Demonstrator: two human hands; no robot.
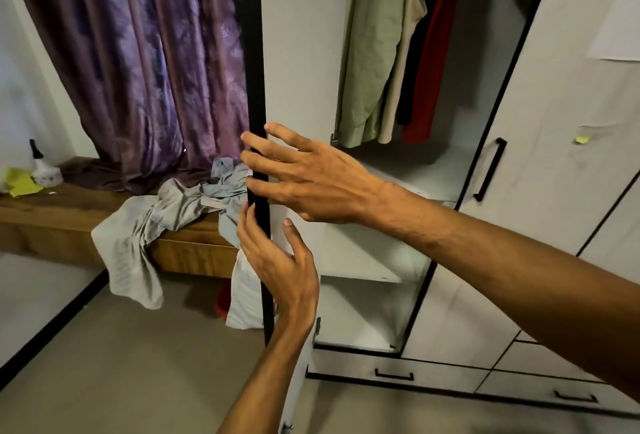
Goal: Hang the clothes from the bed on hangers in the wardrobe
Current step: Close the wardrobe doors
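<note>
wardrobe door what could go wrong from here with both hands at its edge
1. The right hand and left hand both lie at the black edge of the wardrobe door; a quick swing could pinch fingers.
2. The grey clothes hang off the wooden ledge just behind that door; pushed wider, it might snag them or knock them to the floor.

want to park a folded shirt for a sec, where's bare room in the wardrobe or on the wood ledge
Bare: the white shelf under the hanging clothes, and the lower shelf beneath it. On the wood ledge, a strip between the spray bottle and the grey clothes. Crowded: the ledge's right end, under that grey heap.
</note>
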